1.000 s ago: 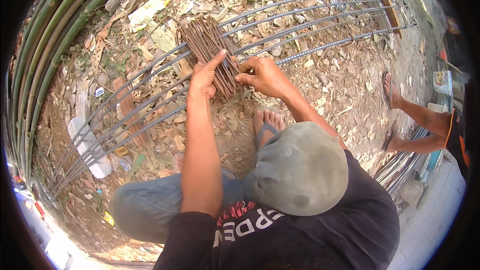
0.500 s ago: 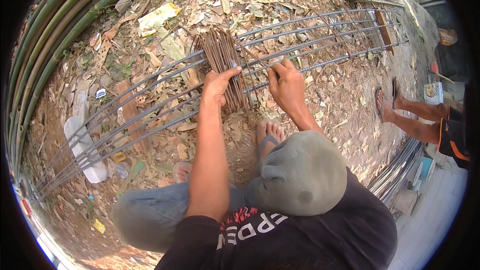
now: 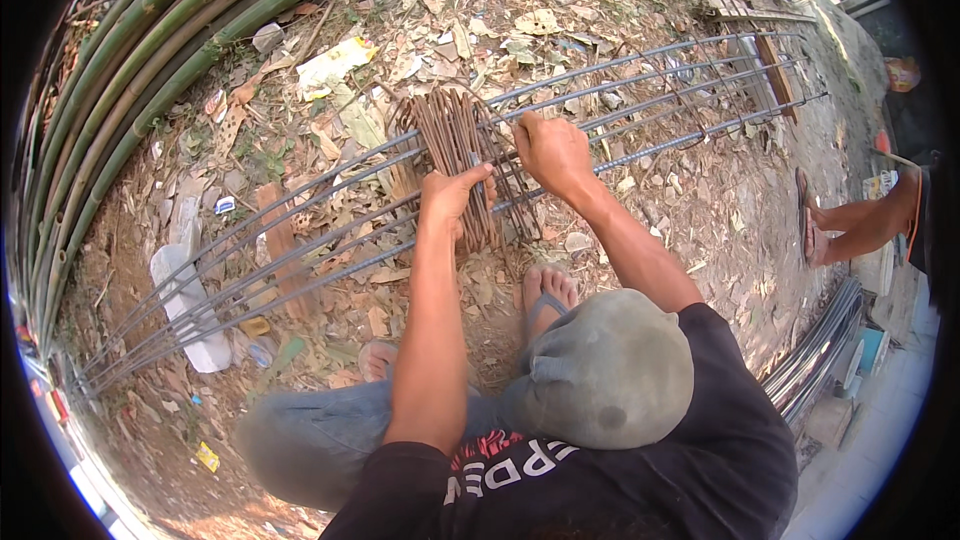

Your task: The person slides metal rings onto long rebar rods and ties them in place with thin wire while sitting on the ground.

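A tight bundle of rusty rebar stirrups [image 3: 448, 145] hangs around several long steel rebars [image 3: 660, 145] that run from lower left to upper right. My left hand [image 3: 452, 202] grips the near part of this bundle, its thumb laid across the rods. At the bundle's right side, a few stirrups [image 3: 518, 202] stand slightly apart from the rest. My right hand [image 3: 556, 152] is closed by the upper end of these, fingers pinched at a stirrup; its fingertips are partly hidden.
Green bamboo poles [image 3: 150, 70] curve along the left. Wooden pieces [image 3: 285, 250] [image 3: 775, 75] lie under the rebars. Another person's legs [image 3: 860, 225] are at the right, above a bundle of thin rods [image 3: 815, 345]. Dry leaves and litter cover the ground.
My right hand has moved left against the bundle, and a few stirrups now sit apart on its right side. My left hand keeps its grip. The other person's legs have shifted.
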`<state>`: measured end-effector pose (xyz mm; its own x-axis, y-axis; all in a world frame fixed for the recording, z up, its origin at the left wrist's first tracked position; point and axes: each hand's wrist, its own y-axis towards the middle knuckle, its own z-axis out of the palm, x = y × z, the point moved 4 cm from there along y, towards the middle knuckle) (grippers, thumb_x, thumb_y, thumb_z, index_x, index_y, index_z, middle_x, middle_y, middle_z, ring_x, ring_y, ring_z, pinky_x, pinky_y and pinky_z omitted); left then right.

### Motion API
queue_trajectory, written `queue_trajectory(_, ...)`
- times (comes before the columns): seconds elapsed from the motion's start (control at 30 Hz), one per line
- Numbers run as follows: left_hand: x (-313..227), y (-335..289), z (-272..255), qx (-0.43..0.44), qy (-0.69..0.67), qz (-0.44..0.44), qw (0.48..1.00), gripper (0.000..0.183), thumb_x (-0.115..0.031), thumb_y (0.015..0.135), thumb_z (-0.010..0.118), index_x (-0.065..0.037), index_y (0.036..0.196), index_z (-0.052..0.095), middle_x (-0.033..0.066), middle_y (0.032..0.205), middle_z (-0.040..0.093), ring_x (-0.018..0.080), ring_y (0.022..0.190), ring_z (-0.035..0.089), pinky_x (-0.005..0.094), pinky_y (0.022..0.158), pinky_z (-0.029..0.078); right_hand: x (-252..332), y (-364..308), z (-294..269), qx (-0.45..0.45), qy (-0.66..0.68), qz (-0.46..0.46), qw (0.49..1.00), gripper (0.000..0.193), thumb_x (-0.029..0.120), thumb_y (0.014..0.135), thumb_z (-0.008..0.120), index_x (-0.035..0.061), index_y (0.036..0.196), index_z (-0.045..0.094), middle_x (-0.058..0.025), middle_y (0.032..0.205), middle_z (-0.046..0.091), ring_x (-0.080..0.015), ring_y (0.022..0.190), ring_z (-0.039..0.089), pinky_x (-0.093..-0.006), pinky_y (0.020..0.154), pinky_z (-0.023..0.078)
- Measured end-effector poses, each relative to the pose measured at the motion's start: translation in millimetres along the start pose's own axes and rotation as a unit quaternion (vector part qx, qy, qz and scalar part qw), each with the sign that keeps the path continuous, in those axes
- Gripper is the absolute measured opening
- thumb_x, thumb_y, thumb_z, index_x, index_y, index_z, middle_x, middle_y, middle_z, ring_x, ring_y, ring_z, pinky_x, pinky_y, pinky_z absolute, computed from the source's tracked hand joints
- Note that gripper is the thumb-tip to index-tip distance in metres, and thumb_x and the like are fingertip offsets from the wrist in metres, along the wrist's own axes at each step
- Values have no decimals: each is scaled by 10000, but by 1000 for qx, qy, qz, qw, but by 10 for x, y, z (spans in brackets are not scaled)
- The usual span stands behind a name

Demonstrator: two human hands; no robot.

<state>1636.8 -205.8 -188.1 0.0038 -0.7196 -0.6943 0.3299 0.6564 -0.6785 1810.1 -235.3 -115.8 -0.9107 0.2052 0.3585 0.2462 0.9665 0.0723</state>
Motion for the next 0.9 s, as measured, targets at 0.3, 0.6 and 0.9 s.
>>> queue_trajectory(0.3,-57,-125,-194,-1,5,-2,1000,328,-182,847,853,57,1015,706,159,837,748,215,646,722,330,539,589,142,-282,45,2,92,86,992,239,238,987,593,11,918,628,-265,699,671,-486,695,675,-580,657,522)
queue_trajectory(0.6,-102,47,-322,58,-82,-3,995,398,-280,955,757,42,1167,655,184,977,758,228,816,751,341,644,631,-204,-364,-75,1,90,70,993,219,251,984,597,46,920,638,-239,705,680,-470,701,671,-574,670,516)
queue_trajectory(0.9,-102,89,-703,-31,-80,-9,996,285,-221,1026,641,36,1147,655,189,1049,741,280,852,761,390,661,637,-192,-167,-166,-7,158,95,983,227,249,964,634,30,929,684,-229,713,689,-445,715,688,-548,689,523)
